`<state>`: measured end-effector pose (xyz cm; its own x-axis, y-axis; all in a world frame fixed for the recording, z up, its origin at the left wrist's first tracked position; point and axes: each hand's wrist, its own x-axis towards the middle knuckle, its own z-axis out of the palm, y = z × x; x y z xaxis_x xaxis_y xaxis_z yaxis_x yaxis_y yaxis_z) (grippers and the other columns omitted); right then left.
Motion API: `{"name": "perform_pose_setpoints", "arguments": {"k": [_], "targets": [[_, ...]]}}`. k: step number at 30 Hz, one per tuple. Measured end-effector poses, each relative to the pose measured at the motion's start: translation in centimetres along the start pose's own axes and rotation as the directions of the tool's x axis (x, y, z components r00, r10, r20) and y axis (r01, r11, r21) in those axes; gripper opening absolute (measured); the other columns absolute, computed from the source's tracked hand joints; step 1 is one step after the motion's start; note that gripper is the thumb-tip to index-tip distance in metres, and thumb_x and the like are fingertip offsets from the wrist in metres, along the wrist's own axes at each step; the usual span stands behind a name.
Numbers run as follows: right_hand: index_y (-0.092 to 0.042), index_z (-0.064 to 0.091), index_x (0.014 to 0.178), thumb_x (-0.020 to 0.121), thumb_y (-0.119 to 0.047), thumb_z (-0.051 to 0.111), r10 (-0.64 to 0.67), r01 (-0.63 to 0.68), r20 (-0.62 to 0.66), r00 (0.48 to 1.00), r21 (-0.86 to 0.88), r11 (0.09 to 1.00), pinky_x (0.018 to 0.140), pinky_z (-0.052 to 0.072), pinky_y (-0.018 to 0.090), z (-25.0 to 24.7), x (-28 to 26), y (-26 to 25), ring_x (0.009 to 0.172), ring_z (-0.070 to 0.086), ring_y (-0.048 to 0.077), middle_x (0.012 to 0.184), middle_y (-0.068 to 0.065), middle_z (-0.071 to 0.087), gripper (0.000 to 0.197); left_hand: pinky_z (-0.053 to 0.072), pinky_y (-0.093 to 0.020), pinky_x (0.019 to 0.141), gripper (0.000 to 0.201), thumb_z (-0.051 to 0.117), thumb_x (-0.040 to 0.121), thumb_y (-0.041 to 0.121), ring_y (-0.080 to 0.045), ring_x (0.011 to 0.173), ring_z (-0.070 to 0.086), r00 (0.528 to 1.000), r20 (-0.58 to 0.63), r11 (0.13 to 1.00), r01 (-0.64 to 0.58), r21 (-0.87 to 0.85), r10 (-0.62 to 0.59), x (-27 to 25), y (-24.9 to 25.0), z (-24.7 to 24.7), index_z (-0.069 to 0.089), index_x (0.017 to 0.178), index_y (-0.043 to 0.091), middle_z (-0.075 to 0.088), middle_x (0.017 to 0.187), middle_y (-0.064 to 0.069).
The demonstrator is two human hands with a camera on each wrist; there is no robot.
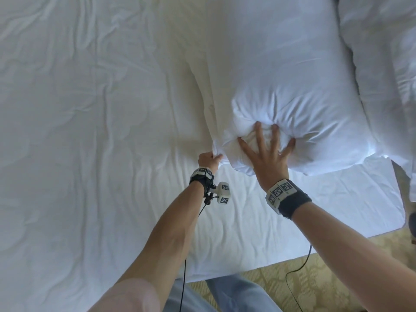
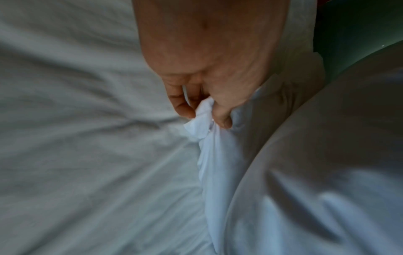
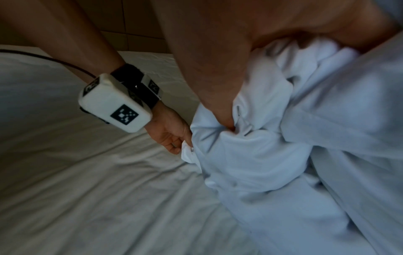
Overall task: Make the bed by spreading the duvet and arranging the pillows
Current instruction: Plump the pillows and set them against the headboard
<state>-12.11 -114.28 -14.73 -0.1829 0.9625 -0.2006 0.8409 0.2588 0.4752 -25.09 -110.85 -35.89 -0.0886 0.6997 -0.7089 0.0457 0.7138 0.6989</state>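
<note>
A plump white pillow lies on the right part of the bed. My right hand presses into its near end with the fingers spread, sinking into the bunched fabric. My left hand pinches the near left corner of the pillowcase between thumb and fingers, just above the bed. In the right wrist view the left hand sits beside that same corner. Wrinkled white bedding covers the bed to the left of the pillow.
A second white pillow lies right of the first, touching it. The mattress edge runs near my legs, with patterned beige carpet below. Black cables hang from both wrist cameras.
</note>
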Motion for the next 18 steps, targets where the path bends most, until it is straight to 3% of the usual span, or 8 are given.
{"name": "perform_pose_setpoints", "arguments": {"k": [2, 3, 5, 7, 9, 11, 13, 18], "targets": [[-0.044, 0.015, 0.159, 0.082, -0.025, 0.073, 0.013, -0.013, -0.018, 1.0, 0.005, 1.0, 0.101, 0.018, 0.085, -0.3, 0.0, 0.1, 0.151, 0.0, 0.055, 0.17, 0.015, -0.008, 0.098, 0.055, -0.039, 0.063, 0.021, 0.077, 0.081, 0.02, -0.018, 0.064, 0.057, 1.0, 0.002, 0.999, 0.004, -0.036, -0.004, -0.5, -0.2, -0.3, 0.067, 0.078, 0.002, 0.063, 0.069, -0.005], [-0.045, 0.015, 0.159, 0.086, -0.023, 0.068, 0.014, -0.013, -0.035, 0.999, 0.007, 1.0, 0.101, 0.017, 0.085, -0.4, 0.0, 0.3, 0.151, 0.0, 0.054, 0.17, 0.014, -0.007, 0.093, 0.055, -0.034, 0.067, 0.019, 0.078, 0.083, 0.018, -0.02, 0.075, 0.062, 1.0, 0.003, 0.998, 0.014, -0.064, -0.014, -0.7, -0.1, -0.4, 0.069, 0.094, 0.005, 0.068, 0.084, -0.004], [-0.046, 0.012, 0.159, 0.092, -0.02, 0.058, 0.017, -0.017, -0.066, 0.998, 0.0, 1.0, 0.102, 0.016, 0.084, -0.4, 0.1, 0.9, 0.152, 0.0, 0.053, 0.17, 0.012, -0.007, 0.086, 0.05, -0.028, 0.082, 0.049, 0.081, 0.084, 0.02, -0.022, 0.099, 0.064, 0.998, 0.02, 0.984, 0.061, -0.169, -0.058, -1.0, 0.1, -0.4, 0.059, 0.125, 0.004, 0.065, 0.114, -0.007], [-0.047, 0.008, 0.159, 0.094, -0.019, 0.057, 0.03, -0.031, -0.079, 0.996, -0.014, 0.999, 0.102, 0.016, 0.085, -0.2, 0.4, 1.5, 0.152, 0.0, 0.053, 0.17, 0.012, -0.008, 0.086, 0.049, -0.03, 0.094, 0.07, 0.084, 0.081, 0.027, -0.024, 0.117, 0.059, 0.996, 0.06, 0.963, 0.082, -0.257, -0.068, -0.7, 0.5, 0.0, 0.049, 0.137, 0.002, 0.058, 0.131, -0.008], [-0.047, 0.005, 0.159, 0.09, -0.02, 0.065, 0.044, -0.047, -0.079, 0.996, -0.029, 0.998, 0.102, 0.015, 0.086, -0.1, 0.6, 2.0, 0.152, 0.0, 0.053, 0.17, 0.012, -0.01, 0.096, 0.049, -0.04, 0.104, 0.085, 0.087, 0.073, 0.038, -0.025, 0.123, 0.058, 0.993, 0.105, 0.95, 0.09, -0.3, -0.061, 0.0, 1.3, 0.8, 0.047, 0.142, 0.008, 0.057, 0.139, -0.006], [-0.048, 0.004, 0.159, 0.086, -0.02, 0.072, 0.05, -0.054, -0.085, 0.995, -0.044, 0.998, 0.102, 0.016, 0.086, 0.2, 0.8, 2.5, 0.151, -0.001, 0.054, 0.17, 0.012, -0.011, 0.103, 0.054, -0.043, 0.097, 0.077, 0.089, 0.068, 0.032, -0.023, 0.11, 0.065, 0.991, 0.133, 0.925, 0.081, -0.37, -0.033, 0.8, 2.5, 1.9, 0.055, 0.135, 0.015, 0.065, 0.128, -0.004], [-0.047, 0.003, 0.16, 0.086, -0.021, 0.073, 0.043, -0.049, -0.094, 0.995, -0.057, 0.997, 0.102, 0.018, 0.086, 0.6, 0.9, 2.8, 0.151, -0.001, 0.054, 0.17, 0.013, -0.011, 0.106, 0.055, -0.034, 0.084, 0.056, 0.082, 0.073, 0.017, -0.019, 0.092, 0.069, 0.988, 0.157, 0.912, 0.055, -0.407, 0.01, 1.1, 4.2, 2.9, 0.062, 0.126, 0.011, 0.072, 0.113, -0.005], [-0.047, 0.0, 0.16, 0.087, -0.027, 0.074, 0.024, -0.032, -0.107, 0.994, -0.068, 0.997, 0.102, 0.017, 0.085, 1.5, 0.9, 3.1, 0.151, 0.0, 0.055, 0.17, 0.015, -0.009, 0.106, 0.04, -0.028, 0.069, 0.019, 0.055, 0.092, 0.008, -0.027, 0.079, 0.055, 0.975, 0.223, 0.998, 0.001, -0.065, 0.014, 2.1, 5.9, 3.6, 0.063, 0.106, -0.001, 0.062, 0.082, -0.007]]}}
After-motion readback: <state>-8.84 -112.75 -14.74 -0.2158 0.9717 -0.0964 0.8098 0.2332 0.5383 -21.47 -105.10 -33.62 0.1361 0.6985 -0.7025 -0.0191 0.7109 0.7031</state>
